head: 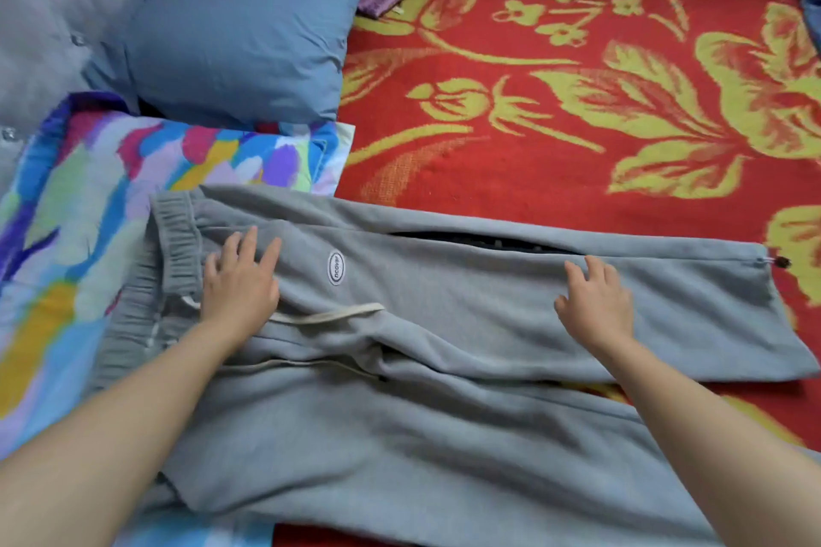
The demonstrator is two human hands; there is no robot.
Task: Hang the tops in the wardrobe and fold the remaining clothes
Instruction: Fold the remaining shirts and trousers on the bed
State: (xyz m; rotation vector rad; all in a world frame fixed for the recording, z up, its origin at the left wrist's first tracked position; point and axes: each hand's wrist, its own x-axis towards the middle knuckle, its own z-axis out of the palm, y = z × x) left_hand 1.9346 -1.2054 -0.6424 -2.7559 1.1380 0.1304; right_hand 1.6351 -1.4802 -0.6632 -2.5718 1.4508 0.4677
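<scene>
Grey sweatpants (pixel 444 435) are pressed flat on the bed (pixel 577 138) by left hand (pixel 240 284) and right hand (pixel 595 302), grips wide; folding is judged barely begun.

Both arms are bare and reach forward, the left arm (pixel 111 422) coming in from the low left corner and the right arm (pixel 719 440) from the low right corner. The left hand (pixel 240 286) lies palm down with its fingers straight and a little spread, pointing away from the body. The right hand (pixel 595 304) lies palm down too, well apart from the left one, with its fingers a bit bent.
</scene>
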